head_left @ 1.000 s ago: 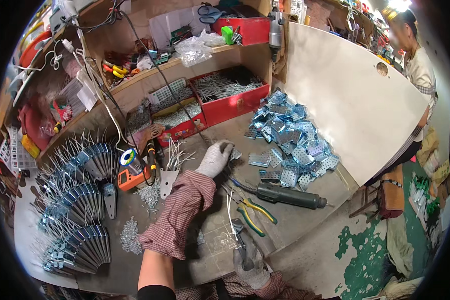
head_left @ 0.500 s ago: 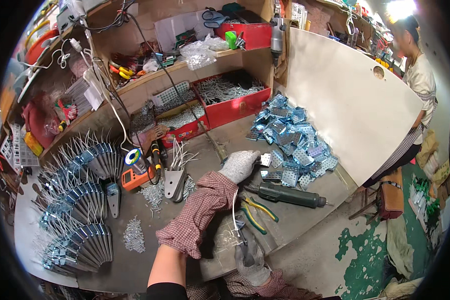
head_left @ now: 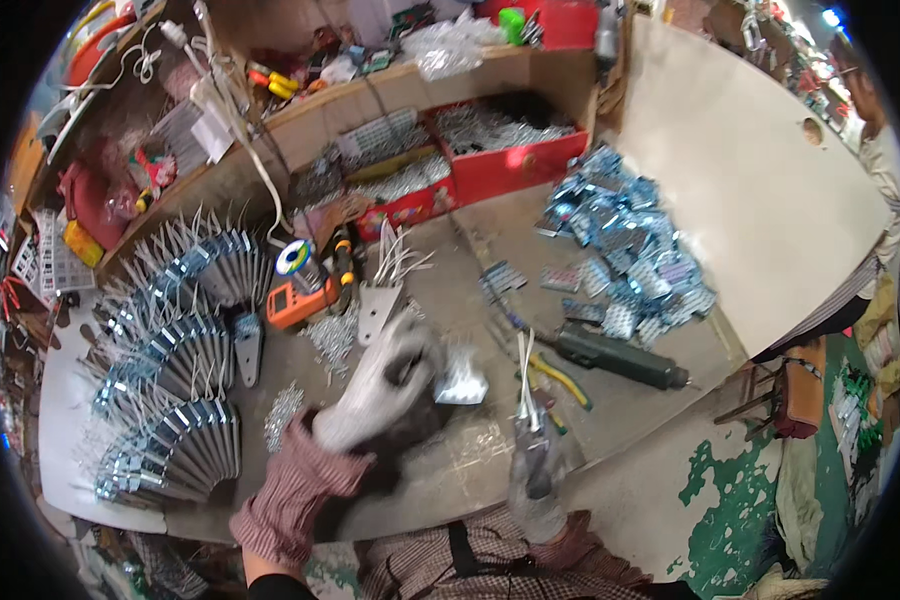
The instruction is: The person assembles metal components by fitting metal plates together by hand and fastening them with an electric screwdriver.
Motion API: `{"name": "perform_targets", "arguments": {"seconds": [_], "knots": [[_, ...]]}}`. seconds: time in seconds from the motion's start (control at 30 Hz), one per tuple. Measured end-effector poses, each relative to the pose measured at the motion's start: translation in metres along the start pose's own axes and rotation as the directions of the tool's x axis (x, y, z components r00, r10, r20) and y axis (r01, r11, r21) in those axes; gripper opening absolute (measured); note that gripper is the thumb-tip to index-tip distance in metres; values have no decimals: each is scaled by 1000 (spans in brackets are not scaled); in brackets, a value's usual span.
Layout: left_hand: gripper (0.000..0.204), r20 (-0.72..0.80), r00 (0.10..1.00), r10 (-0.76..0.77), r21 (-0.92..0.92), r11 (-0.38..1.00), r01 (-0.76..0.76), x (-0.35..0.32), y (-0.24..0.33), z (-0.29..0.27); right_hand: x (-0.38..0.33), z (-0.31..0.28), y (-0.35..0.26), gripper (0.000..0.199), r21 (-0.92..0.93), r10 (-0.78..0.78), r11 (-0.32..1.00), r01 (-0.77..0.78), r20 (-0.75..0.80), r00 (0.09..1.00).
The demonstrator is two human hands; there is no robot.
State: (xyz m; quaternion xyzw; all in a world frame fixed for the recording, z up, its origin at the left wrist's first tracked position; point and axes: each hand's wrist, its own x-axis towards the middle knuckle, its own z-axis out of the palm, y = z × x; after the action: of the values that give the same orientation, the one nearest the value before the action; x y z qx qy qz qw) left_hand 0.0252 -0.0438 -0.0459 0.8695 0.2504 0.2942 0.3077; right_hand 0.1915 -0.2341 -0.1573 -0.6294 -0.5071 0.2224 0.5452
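My left hand [head_left: 382,388], in a pale grey glove, hovers blurred over the bench. Its fingers are loosely curled with a gap to the thumb; nothing shows in it. Just to its right a shiny metal plate [head_left: 461,388] lies on the bench. A grey tapered metal bracket [head_left: 377,312] with white wires stands behind the hand. Low at the bench's front edge, my gloved right hand [head_left: 536,490] is closed on a bundle of white wires [head_left: 525,375], which point upward. A dark piece shows by its fingers, too blurred to name. Yellow-green pliers [head_left: 562,380] lie beyond.
A dark green power screwdriver [head_left: 622,355] lies right of centre, before a pile of perforated metal plates [head_left: 625,245]. Rows of wired brackets [head_left: 185,350] fill the left. Screws [head_left: 332,335], an orange device [head_left: 300,300] and red bins [head_left: 515,155] stand around. A person [head_left: 875,150] is at far right.
My left hand has left the plate pile, moving left and nearer. A shiny plate now lies at mid-bench. The right hand's white wires now stand upright. The whole view has shifted.
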Motion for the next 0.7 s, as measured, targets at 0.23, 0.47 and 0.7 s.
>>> {"name": "perform_targets", "arguments": {"seconds": [0.23,0.47,0.7], "knots": [[22,-205,918,-339,127,921,369,-128,27,12,0,-12,2,49,-188,-99,972,139,209,973],[27,-98,732,-674,-371,707,602,-152,40,13,15,21,-64,61,478,63,789,-386,562,825],[26,-210,752,-625,-291,774,562,-158,58,-1,2,45,-75,69,478,66,534,-697,799,598]]}}
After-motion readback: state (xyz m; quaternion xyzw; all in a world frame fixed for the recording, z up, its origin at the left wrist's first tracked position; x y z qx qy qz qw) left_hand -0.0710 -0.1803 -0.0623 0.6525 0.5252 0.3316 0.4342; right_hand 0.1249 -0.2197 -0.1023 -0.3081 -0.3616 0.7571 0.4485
